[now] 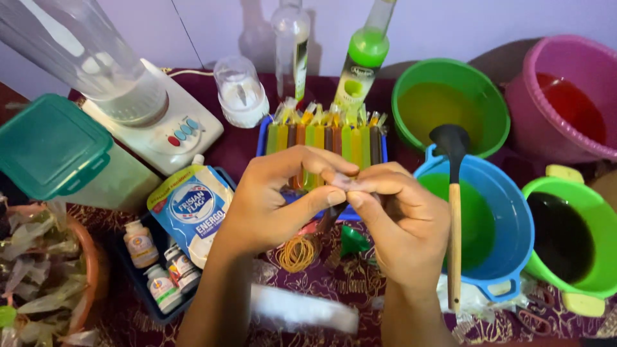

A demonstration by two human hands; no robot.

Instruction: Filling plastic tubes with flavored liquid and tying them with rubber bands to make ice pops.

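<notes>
Maroon patterned cloth (334, 283) over the table, pale purple wall behind. Far left of the fingers: teal-lidded box (48, 144), white blender base (160, 125), a blue-and-white pouch (193, 205) with small bottles (157, 266) in a tray.

Left hand (270, 199) and right hand (398, 218) meeting mid-frame, fingertips (340, 183) pinched narrow on the top of a thin plastic ice-pop tube (329, 215). Tube hanging just below the fingertips, darkish fill, mostly hidden by the thumbs. Probably light, floppy and slippery when wet; best pinched at the twisted neck, not the soft liquid-filled body.

Just under the fingers, rubber bands (297, 252) and a small green funnel (353, 241). Behind the fingers, a blue tray of filled tubes (324, 138) in green, yellow, orange, brown. Right of the fingers: ladle (453, 193) resting in a blue bucket (514, 212) of green liquid, plus green and pink buckets.
</notes>
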